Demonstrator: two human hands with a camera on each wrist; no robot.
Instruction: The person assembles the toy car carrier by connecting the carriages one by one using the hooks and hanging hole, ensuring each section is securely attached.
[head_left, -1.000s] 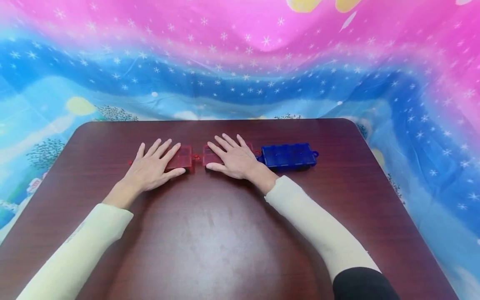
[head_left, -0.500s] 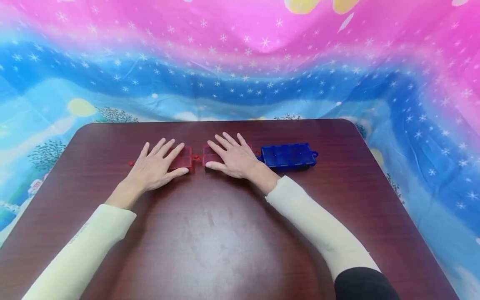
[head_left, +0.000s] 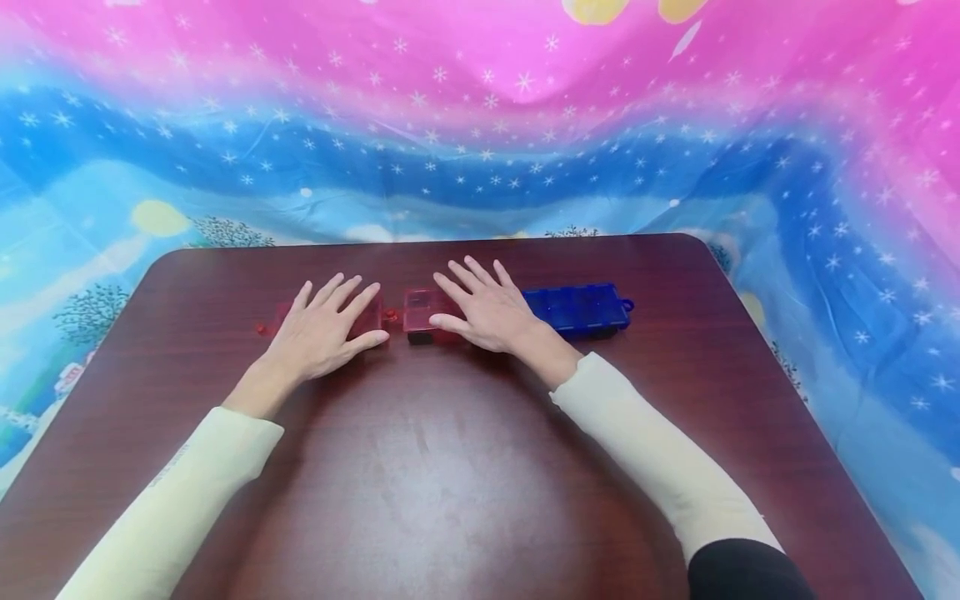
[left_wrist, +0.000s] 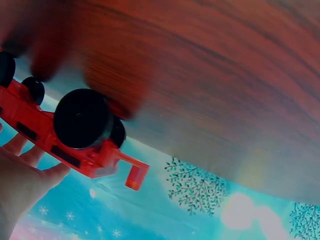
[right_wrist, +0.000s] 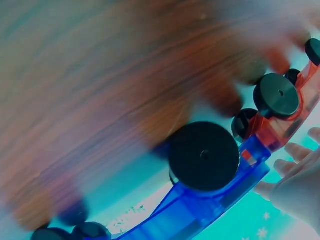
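Note:
Two translucent red toy wagons with black wheels and a translucent blue wagon [head_left: 581,308] stand in a row on the table. My left hand [head_left: 318,333] lies flat, fingers spread, over the left red wagon [head_left: 367,321]; in the left wrist view this wagon [left_wrist: 45,130] has an end hook. Over the other red wagon [head_left: 417,312] my right hand [head_left: 491,312] is spread the same way, covering its right part. The right wrist view shows the blue wagon [right_wrist: 210,195] meeting that red wagon end to end. Whether either palm touches a wagon I cannot tell.
The dark brown table [head_left: 450,450] has its back edge just behind the wagons. Past that edge hangs a pink and blue patterned cloth [head_left: 480,125], which also runs along both sides. A red coupling [head_left: 391,315] shows between the two red wagons.
Both hands have shifted a little to the right. More of the middle red wagon's left end shows now, and the right hand hides the blue wagon's left end. The wagons look unmoved.

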